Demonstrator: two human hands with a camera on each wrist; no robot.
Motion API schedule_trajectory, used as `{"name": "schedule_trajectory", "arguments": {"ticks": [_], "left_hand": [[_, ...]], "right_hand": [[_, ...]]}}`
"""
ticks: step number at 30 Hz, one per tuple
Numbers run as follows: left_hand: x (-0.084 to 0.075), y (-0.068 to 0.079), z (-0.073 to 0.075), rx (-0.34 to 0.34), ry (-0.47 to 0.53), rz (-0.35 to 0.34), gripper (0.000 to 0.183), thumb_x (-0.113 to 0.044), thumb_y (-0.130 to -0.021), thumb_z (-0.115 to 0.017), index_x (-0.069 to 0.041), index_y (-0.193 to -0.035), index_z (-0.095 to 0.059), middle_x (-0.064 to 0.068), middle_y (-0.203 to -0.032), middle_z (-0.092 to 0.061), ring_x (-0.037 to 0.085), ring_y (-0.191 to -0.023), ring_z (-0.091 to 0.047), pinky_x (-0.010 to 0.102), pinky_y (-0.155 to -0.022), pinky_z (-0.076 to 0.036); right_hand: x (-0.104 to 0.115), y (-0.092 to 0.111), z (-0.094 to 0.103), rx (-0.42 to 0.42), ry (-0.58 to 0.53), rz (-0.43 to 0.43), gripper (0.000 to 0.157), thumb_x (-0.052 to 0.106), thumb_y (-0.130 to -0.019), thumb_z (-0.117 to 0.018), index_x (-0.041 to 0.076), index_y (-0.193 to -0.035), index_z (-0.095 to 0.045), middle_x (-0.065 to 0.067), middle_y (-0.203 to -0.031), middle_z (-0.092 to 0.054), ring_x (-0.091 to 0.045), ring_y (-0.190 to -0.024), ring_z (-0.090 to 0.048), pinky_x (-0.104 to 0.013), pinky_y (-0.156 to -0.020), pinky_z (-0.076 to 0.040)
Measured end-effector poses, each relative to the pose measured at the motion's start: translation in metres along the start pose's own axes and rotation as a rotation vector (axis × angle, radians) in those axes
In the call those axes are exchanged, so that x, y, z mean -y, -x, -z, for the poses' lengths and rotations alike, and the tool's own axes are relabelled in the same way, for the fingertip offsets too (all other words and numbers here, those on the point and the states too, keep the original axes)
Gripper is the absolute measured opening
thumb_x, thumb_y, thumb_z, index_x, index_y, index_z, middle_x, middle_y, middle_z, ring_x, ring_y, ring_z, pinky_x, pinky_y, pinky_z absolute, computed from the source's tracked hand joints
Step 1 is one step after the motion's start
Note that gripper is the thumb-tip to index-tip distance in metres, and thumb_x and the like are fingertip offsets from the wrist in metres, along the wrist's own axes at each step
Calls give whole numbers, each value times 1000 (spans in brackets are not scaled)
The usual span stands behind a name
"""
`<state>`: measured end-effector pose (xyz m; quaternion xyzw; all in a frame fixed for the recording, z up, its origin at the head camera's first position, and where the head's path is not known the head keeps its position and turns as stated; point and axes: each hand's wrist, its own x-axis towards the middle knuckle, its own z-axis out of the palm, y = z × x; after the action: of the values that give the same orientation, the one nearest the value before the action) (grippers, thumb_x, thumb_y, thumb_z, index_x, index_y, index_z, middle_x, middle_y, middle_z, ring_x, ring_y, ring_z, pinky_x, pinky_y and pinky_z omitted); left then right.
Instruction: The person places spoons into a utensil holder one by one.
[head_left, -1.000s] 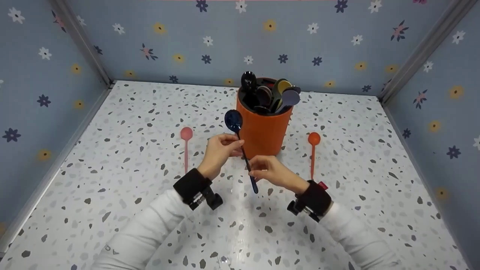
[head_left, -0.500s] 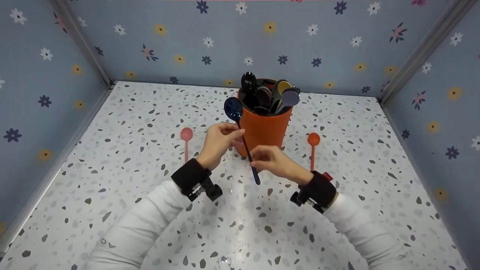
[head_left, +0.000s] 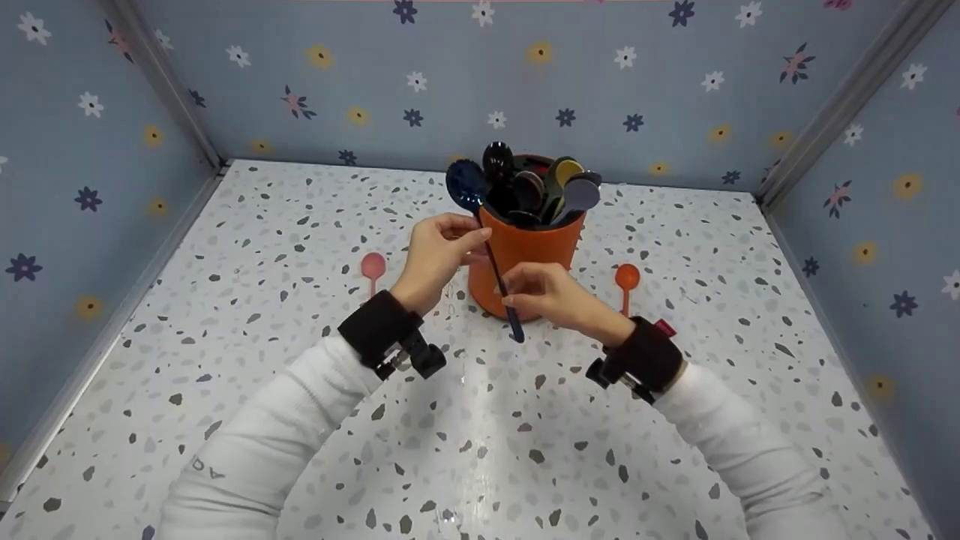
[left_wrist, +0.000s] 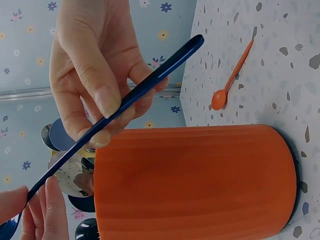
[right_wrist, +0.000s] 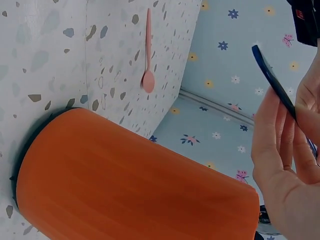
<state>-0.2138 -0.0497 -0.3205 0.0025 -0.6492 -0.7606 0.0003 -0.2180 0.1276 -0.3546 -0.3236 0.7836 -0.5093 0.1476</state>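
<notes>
A glossy dark blue spoon (head_left: 466, 184) slants in front of the left side of an orange utensil holder (head_left: 531, 251), bowl upward. My left hand (head_left: 439, 259) pinches its handle just below the bowl, between thumb and fingers. Lower on the same handle, my right hand (head_left: 547, 294) pinches near the end, whose tip pokes out below. In the left wrist view the blue handle (left_wrist: 145, 85) crosses in front of the holder's upper end, clear of the table. Several spoons stand in the holder, among them a black spoon (head_left: 497, 161) and a purple-grey spoon (head_left: 581, 195).
On the white speckled table (head_left: 465, 450), a pink spoon (head_left: 373, 265) lies to the left and an orange spoon (head_left: 628, 277) to the right, their handles partly hidden by my wrists. Flowered blue panels (head_left: 450, 82) enclose the back and sides.
Both hands have moved up and away from me with the blue spoon, so its bowl is now level with the holder's rim. The holder and the other spoons have stayed in place.
</notes>
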Motion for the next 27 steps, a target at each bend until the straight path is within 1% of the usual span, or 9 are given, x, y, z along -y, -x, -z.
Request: {"name": "schedule_trajectory", "arguments": {"ticks": [4, 7, 11, 12, 14, 17, 19, 23, 27], "left_hand": [[-10, -4, -3, -4, 7, -12, 15, 0, -82, -59, 10, -94, -54, 6, -77, -56, 12, -61, -58, 34, -70, -54], [-17, -7, -4, -2, 5, -29, 18, 0, -83, -58, 11, -96, -53, 7, -78, -55, 12, -62, -57, 33, -70, -54], [-25, -12, -5, -8, -7, -54, 22, -1, -83, -58, 12, -100, -52, 8, -80, -53, 13, -64, -57, 33, -71, -54], [-27, -13, -6, -12, -13, -60, 22, -1, -83, -58, 12, -101, -52, 8, -81, -53, 13, -64, -57, 32, -70, -54], [-30, -15, -7, -23, -25, -64, 23, -2, -84, -58, 12, -102, -52, 8, -81, -53, 14, -66, -57, 31, -70, -54], [-33, -18, -7, -36, -29, -70, 20, -2, -84, -58, 10, -99, -53, 8, -81, -52, 15, -68, -57, 31, -71, -54], [-36, -19, -7, -41, -29, -78, 19, -2, -84, -57, 9, -99, -53, 8, -81, -52, 15, -67, -57, 31, -72, -53], [-38, -23, -8, -44, -14, -109, 18, -1, -85, -56, 9, -98, -52, 8, -80, -51, 13, -66, -56, 30, -70, -54], [-41, -27, -10, -51, 7, -128, 17, 0, -84, -56, 10, -97, -52, 8, -79, -51, 14, -66, -56, 28, -69, -54]], "right_hand": [[5, -5, 8, -14, 20, -9, 16, 2, -84, -56, -5, -98, -59, -18, -93, -59, -17, -78, -55, -24, -70, -49], [10, -8, 14, -22, 20, -13, 17, 2, -84, -56, -6, -99, -58, -20, -95, -58, -17, -77, -55, -26, -70, -51], [17, -13, 21, -34, 32, -20, 17, 3, -85, -56, -4, -100, -59, -15, -95, -60, -16, -76, -56, -30, -70, -51], [18, -15, 23, -38, 33, -27, 17, 3, -85, -56, -4, -100, -59, -14, -95, -60, -17, -76, -56, -33, -71, -51], [21, -17, 25, -44, 36, -45, 18, 4, -85, -56, -4, -101, -59, -12, -97, -60, -17, -79, -56, -33, -72, -51], [23, -22, 28, -56, 36, -55, 20, 3, -84, -56, -6, -102, -58, -12, -98, -60, -18, -79, -55, -31, -71, -51], [24, -25, 29, -63, 40, -54, 20, 3, -84, -56, -6, -102, -58, -13, -99, -60, -17, -79, -56, -28, -69, -51], [26, -30, 34, -76, 44, -57, 18, 3, -84, -57, -4, -100, -59, -18, -100, -59, -14, -76, -56, -30, -68, -52], [28, -36, 40, -93, 72, -51, 18, 1, -83, -56, -8, -99, -59, -24, -101, -59, -13, -72, -56, -27, -66, -52]]}}
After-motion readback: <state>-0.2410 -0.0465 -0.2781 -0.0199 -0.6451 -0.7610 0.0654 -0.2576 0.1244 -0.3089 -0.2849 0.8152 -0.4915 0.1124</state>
